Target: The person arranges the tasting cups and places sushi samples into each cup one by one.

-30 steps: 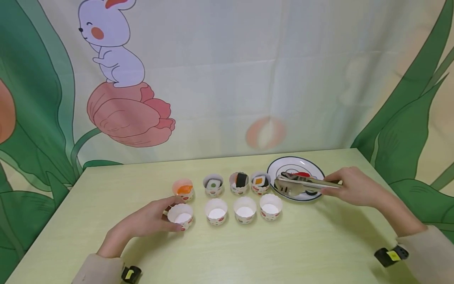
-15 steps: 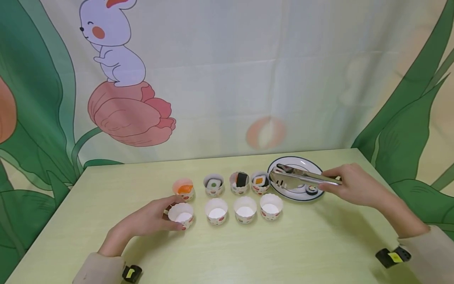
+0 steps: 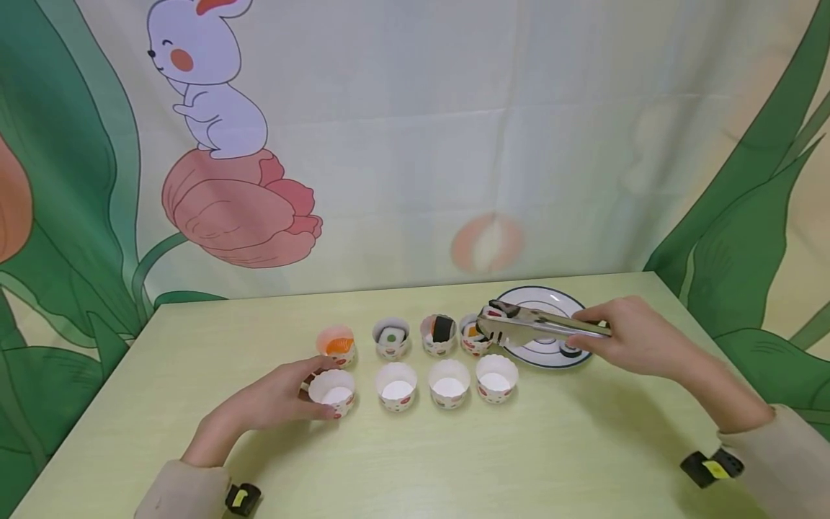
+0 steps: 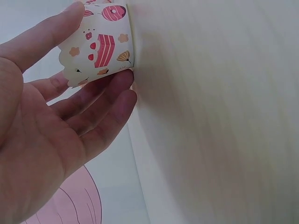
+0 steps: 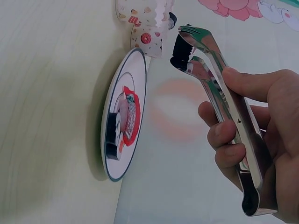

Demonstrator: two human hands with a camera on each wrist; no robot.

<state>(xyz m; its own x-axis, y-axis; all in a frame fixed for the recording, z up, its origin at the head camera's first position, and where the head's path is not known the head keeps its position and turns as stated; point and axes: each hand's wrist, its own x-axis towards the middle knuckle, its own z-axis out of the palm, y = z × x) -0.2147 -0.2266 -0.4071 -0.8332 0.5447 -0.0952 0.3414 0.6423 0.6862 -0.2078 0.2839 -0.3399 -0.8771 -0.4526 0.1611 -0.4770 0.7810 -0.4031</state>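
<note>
Right hand (image 3: 638, 335) curled round shiny silver metal tongs (image 5: 240, 126), which clamp a black-wrapped sushi roll (image 5: 182, 49) in the air near a round, blue-rimmed white plate (image 3: 534, 294) bearing other sushi pieces (image 5: 132, 114); left hand (image 3: 279, 395) pinching a white, scalloped, dessert-printed paper cup (image 4: 112, 42), leftmost of the near row of four on the pale yellow-green counter (image 3: 454, 461).

"How's the light in the head view?"
"Bright and even. Soft shadows lie on the counter (image 3: 415, 468) beneath both arms (image 3: 720, 382), so it seems to come from above."
"Any glare?"
"Glints along the metal tongs (image 3: 564, 326), in the right wrist view too."
"And the wrist views?"
"Dimmer and greyer. In the right one, a soft shadow spreads beside the plate (image 5: 133, 70); in the left, the paper cup (image 4: 103, 46) prints crisply, while the counter's grain blurs."
</note>
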